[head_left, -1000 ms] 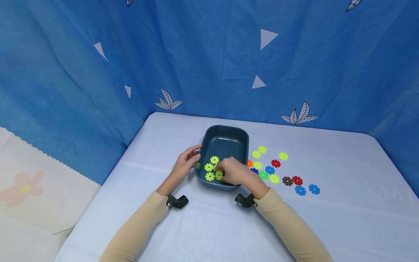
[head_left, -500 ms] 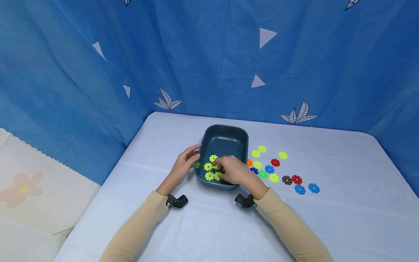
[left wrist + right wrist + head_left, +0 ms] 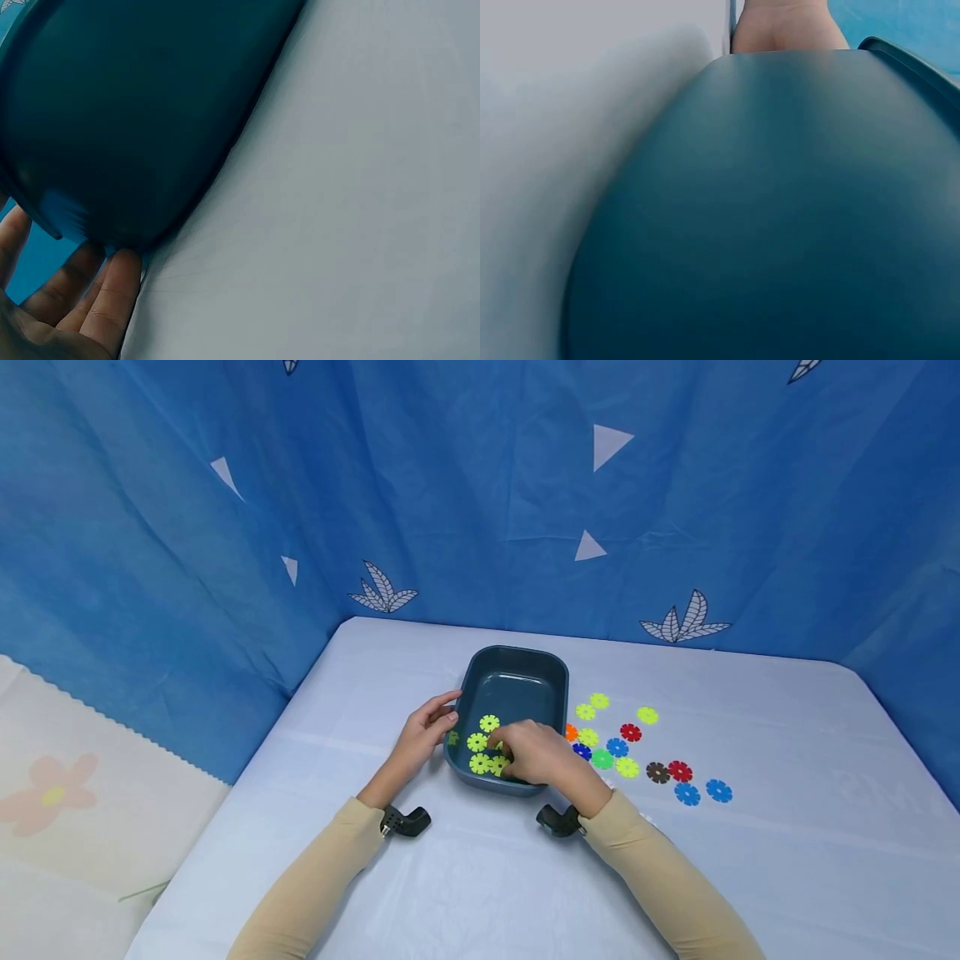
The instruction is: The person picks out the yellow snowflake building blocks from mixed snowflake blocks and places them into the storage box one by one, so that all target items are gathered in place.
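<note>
A dark blue-green rectangular tray stands on the table, with several yellow notched plastic discs lying flat in its near left part. My left hand rests against the tray's left side, thumb and forefinger at the rim; the left wrist view has its fingers lying straight against the outer wall. Inside the tray, my right hand reaches down with bent fingers right at the yellow discs, partly covering one. I cannot tell whether those fingertips pinch a disc. In the right wrist view the tray wall hides the right hand.
Right of the tray, loose notched discs lie scattered on the white table: yellow, an orange one, a green disc, a brown disc, red and blue ones. A blue curtain hangs behind the table.
The right hand's fingers lift slightly and come back down over the discs, showing a little more of the near right disc. The left hand and the tray keep their places.
</note>
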### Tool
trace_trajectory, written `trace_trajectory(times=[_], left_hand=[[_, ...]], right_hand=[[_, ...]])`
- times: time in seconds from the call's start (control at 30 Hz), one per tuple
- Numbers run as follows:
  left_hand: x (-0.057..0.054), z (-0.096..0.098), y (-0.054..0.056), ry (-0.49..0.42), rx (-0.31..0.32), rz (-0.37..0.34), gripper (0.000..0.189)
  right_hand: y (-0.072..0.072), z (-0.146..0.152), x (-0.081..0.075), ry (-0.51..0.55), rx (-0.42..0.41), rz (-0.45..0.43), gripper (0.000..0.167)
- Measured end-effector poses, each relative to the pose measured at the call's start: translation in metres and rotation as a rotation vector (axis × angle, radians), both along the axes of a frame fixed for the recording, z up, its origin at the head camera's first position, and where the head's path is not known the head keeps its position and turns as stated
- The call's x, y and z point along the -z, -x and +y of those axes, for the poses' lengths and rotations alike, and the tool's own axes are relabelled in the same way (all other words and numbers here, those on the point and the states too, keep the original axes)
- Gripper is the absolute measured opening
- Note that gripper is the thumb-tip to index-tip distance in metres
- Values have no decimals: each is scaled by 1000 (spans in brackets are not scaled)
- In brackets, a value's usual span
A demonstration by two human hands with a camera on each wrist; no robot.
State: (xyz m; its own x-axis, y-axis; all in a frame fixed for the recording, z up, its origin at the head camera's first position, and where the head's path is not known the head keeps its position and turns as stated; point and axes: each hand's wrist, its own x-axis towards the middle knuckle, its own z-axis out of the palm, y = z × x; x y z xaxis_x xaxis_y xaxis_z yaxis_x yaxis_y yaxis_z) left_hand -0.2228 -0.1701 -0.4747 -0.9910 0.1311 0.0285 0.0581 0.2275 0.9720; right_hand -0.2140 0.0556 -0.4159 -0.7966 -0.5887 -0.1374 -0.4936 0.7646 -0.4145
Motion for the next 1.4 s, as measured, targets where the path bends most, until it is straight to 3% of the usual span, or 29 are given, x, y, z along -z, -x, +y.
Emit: trace_trajectory(times=[0.6,1.07,1.17,1.23,1.4], left_hand=[[0,1,-1,5,-17,-4,44],[-1,1,1,4,-13,3,43],[-1,1,1,-5,-10,8,43],[0,1,1,-9,-10,11,42],[2,-1,1,-2,0,9,44]], right_hand=[[-1,0,3,-7,24,76,17],[-1,-1,4,30,67,131,18],[1,2,4,171,98,143,16],[5,7,2,349,135,142,14],[16,40,-14,772,340,116,17]])
